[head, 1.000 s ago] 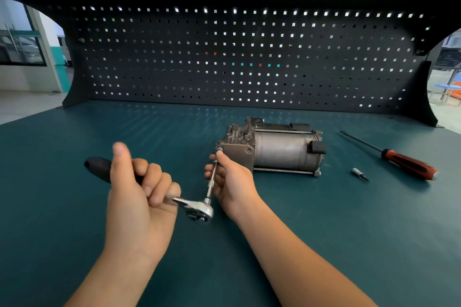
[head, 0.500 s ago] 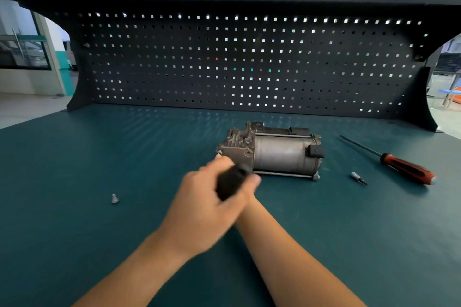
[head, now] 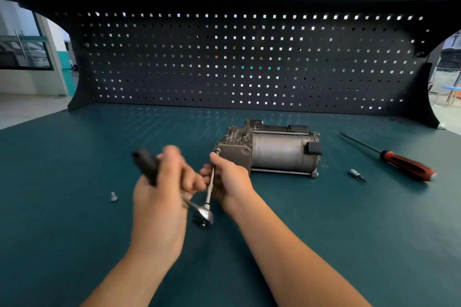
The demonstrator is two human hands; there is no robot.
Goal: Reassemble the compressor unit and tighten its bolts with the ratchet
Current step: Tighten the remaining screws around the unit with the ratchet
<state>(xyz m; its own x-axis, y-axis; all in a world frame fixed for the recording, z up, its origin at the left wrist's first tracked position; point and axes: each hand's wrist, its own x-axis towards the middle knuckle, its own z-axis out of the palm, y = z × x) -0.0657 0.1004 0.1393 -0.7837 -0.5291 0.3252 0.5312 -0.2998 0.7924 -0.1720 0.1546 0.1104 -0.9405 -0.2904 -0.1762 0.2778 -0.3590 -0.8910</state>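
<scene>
I see the compressor [head: 272,151] lying on its side on the teal bench [head: 324,232]: a dull grey ribbed casting joined to a smooth cylindrical can. It sits at two o'clock from the right hand [head: 229,179], which pinches the chrome extension bar [head: 211,182] running into its end face. The blurred left hand [head: 162,197], at nine o'clock, grips the ratchet [head: 203,215] by its black handle.

The left hand [head: 162,197] swings the ratchet [head: 203,217] handle back leftward, uncovering the right hand [head: 230,179]; blurred, apparently mid-swing.
</scene>
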